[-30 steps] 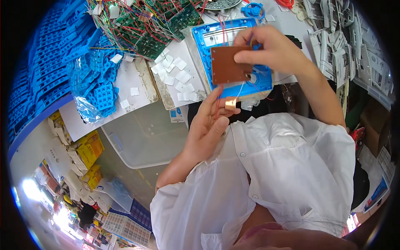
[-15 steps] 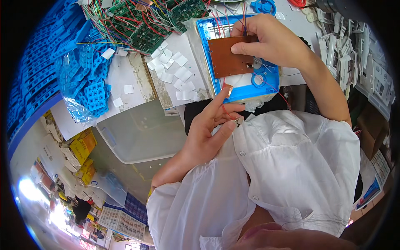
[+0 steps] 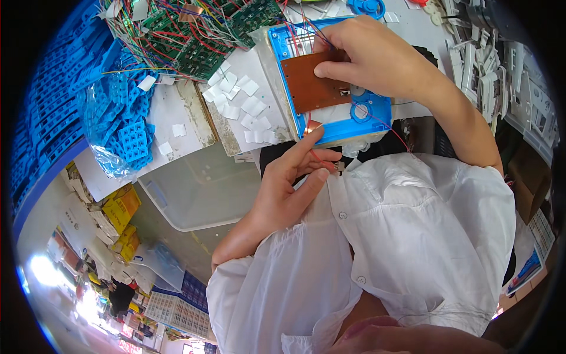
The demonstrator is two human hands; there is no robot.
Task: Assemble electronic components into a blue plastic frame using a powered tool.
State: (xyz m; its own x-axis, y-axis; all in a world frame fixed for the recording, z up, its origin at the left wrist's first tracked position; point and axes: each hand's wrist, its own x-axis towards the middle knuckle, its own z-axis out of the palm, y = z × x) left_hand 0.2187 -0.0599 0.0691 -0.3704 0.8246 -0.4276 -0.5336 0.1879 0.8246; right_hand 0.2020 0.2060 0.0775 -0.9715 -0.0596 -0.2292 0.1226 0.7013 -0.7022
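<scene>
My right hand (image 3: 368, 59) grips a brown circuit board (image 3: 303, 82) by its right part, thumb on the face and fingers behind the upper edge. The board is tilted over a blue plastic housing (image 3: 382, 109), whose frame shows around it. Below the board, my left hand (image 3: 289, 183) reaches in with its index finger at a small copper-coloured piece (image 3: 313, 127) by the housing's near edge. Red wire runs from there across its fingers to a small metal part (image 3: 339, 167) at the fingertips. Whatever lies behind the board is hidden.
White paper pieces (image 3: 253, 106) are scattered left of the housing. Green circuit boards with coloured wires (image 3: 200, 53) are heaped at the far left, beside blue plastic parts (image 3: 132, 138). White plastic parts (image 3: 489, 88) lie at the right. A clear bin (image 3: 200, 189) sits lower left.
The view has shifted slightly, moving the housing and hands a little left in the picture. My right hand keeps the board; my left index finger stays at the copper-coloured piece.
</scene>
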